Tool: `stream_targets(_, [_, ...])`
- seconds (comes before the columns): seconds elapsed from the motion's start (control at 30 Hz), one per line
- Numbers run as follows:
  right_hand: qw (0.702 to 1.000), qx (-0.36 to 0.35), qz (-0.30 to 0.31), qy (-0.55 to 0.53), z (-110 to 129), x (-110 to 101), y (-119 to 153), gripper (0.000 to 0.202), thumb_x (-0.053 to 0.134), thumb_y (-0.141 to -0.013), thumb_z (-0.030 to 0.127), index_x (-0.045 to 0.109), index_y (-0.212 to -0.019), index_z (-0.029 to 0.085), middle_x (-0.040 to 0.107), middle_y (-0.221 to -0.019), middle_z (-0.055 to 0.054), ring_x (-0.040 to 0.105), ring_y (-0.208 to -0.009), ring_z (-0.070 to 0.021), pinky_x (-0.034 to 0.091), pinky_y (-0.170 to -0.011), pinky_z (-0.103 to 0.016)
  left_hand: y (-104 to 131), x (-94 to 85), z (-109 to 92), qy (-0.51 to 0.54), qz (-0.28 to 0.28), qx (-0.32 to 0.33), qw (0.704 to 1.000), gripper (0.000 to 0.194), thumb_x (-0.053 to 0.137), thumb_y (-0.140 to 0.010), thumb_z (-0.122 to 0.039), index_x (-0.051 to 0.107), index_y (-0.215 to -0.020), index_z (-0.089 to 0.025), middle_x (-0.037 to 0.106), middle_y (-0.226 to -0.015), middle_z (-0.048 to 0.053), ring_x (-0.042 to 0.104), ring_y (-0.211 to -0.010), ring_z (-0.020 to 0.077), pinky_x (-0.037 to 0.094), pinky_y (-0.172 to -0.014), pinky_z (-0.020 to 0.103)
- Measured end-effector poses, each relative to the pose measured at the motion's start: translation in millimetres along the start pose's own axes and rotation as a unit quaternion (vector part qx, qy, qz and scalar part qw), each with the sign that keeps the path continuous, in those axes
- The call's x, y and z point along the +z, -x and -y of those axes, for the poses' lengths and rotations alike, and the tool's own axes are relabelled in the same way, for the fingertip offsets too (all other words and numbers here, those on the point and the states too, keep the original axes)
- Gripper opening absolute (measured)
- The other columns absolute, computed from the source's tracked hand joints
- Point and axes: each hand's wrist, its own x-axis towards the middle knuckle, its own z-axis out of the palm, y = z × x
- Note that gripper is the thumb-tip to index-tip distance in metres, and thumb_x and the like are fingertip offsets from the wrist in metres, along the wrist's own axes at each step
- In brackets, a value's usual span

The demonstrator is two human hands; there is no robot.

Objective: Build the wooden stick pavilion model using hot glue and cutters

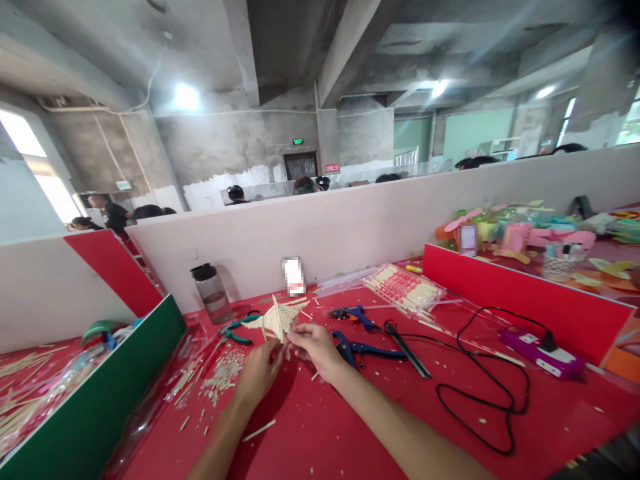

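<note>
Near the middle of the red table, a pale star-shaped model of thin wooden sticks [276,319] is held up between both hands. My left hand [261,368] has its fingers closed on the model's lower left side. At its lower right, my right hand [316,348] pinches the model with thumb and fingertips. Small cut stick pieces [223,373] lie scattered left of my left hand. Teal-handled pliers [239,331] rest behind that hand. A blue glue gun [356,316] and a dark blue cutter [373,349] lie right of my right hand.
A dark-lidded bottle [212,293] stands at the back left. Bundled sticks [403,288] lie at the back right, with a black-handled tool [407,350] nearer. A black cable runs to a purple power strip [543,353]. Green [100,407] and red [520,293] dividers flank the table [350,427].
</note>
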Motion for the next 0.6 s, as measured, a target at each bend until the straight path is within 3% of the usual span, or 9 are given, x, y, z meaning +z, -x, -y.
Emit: stream_targets(0.6, [0.997, 0.01, 0.001, -0.075, -2, 13, 11, 0.044, 0.093, -0.048, 0.041, 0.07, -0.072, 0.012, 0.07, -0.064, -0.003, 0.06, -0.054, -0.0095, 0.046, -0.051, -0.018, 2, 3.5, 9, 0.025, -0.01, -0.014, 1.0, 0.024, 0.05, -0.091, -0.035, 0.066, -0.087, -0.017, 0.071, -0.068, 0.003, 0.064, -0.057, 0.0182, 0.039, -0.054, 0.024])
